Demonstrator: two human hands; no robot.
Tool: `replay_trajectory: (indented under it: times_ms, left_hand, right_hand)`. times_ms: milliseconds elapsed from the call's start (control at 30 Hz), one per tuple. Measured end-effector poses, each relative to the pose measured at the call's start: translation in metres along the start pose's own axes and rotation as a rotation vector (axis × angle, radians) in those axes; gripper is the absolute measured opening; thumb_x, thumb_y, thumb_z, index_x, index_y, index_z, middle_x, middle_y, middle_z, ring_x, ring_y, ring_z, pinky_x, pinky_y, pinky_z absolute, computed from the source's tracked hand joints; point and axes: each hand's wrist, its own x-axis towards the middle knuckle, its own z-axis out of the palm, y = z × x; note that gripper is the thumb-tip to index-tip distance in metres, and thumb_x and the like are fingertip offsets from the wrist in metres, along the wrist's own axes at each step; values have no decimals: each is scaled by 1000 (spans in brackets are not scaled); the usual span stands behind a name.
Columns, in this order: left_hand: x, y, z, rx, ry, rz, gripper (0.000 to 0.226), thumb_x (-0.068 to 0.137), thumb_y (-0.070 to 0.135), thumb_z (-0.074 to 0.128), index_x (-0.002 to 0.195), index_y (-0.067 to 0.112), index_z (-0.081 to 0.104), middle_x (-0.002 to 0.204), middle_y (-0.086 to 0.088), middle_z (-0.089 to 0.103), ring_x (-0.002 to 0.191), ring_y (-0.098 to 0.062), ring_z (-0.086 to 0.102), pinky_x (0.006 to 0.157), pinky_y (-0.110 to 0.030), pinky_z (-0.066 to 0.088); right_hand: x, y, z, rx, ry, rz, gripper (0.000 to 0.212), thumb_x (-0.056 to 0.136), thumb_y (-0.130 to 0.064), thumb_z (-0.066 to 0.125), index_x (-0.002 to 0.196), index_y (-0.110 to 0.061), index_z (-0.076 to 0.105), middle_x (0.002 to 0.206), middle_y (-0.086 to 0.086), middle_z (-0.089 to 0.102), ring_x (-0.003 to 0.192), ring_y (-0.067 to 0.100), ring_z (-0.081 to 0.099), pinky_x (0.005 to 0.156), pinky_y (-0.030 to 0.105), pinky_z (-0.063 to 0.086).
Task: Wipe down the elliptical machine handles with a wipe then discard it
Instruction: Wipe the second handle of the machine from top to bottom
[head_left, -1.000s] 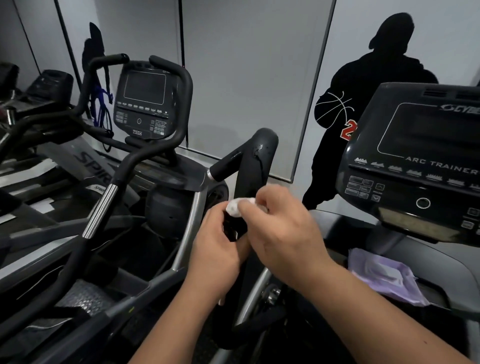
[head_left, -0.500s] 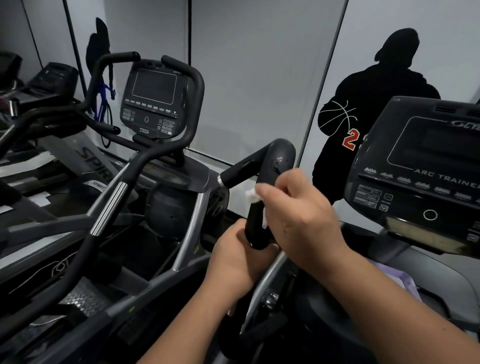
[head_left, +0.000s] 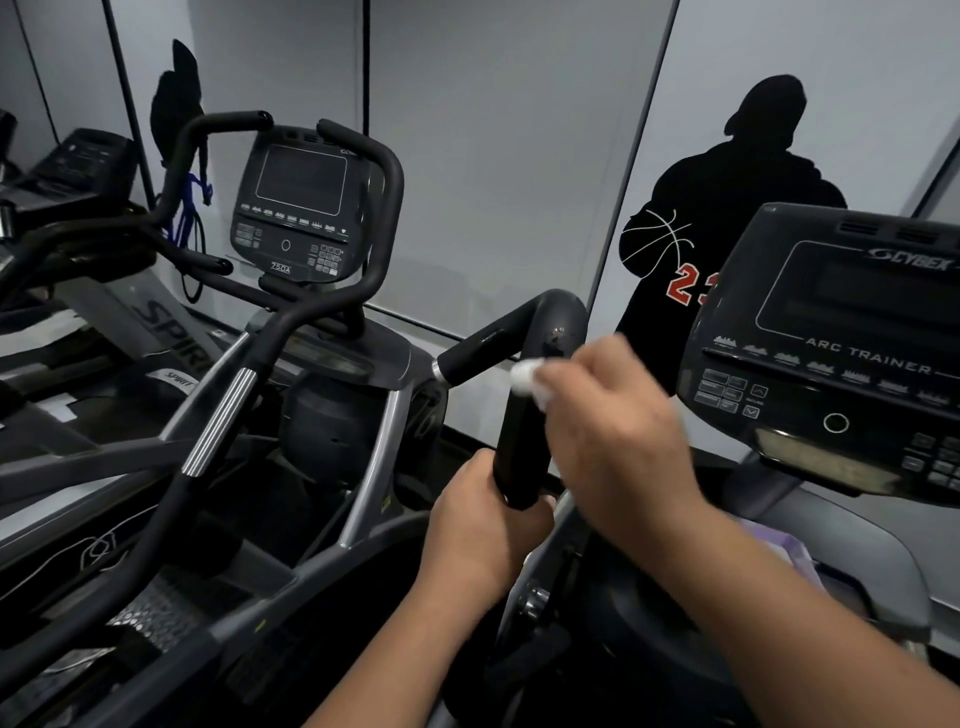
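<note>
purple wipe pack (head_left: 789, 553) on machine shroud (head_left: 857, 545)

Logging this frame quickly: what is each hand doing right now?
Left hand: closed around the lower handle.
Right hand: pinching the white wipe against the handle.

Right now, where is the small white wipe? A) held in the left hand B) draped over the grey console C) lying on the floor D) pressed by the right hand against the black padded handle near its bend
D: the right hand pinches the white wipe against the black padded handle just under its bend, while the left hand grips the handle's lower end.
</note>
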Motion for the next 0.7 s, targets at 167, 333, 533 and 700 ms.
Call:
replay_trajectory:
  times_ms: [167,333,533,700]
  left_hand:
    - [-5,2,-5,5,-4,-4,26,73,45,71,81,27,54,74,7,64,70,-5,60,55,-23,42]
    - [-12,-8,-10,-43,-42,47,25,72,42,71,79,28,52,75,7,63,72,-7,62,62,-28,51]
    - [-16,-10,-10,-47,-30,140,22,73,47,67,82,31,54,72,4,66,66,-10,63,59,-37,55]
    - [-22,-21,-16,-53,-66,48,29,73,42,75,78,29,50,76,6,62,72,-10,61,63,-31,51]
  right_hand:
    - [8,-2,-3,4,-33,-59,17,95,-8,49,84,-7,62,79,14,54,65,32,53,52,40,48]
    - [23,7,-6,-12,90,-2,13,92,0,59,101,-2,68,92,13,55,70,28,53,53,39,48]
    - [-29,-19,1,-100,-103,-325,8,85,2,61,86,-1,68,79,13,53,66,27,43,59,36,33]
    - [20,-14,-14,-109,48,-72,16,91,-6,51,89,4,63,92,15,55,75,33,52,54,46,49]
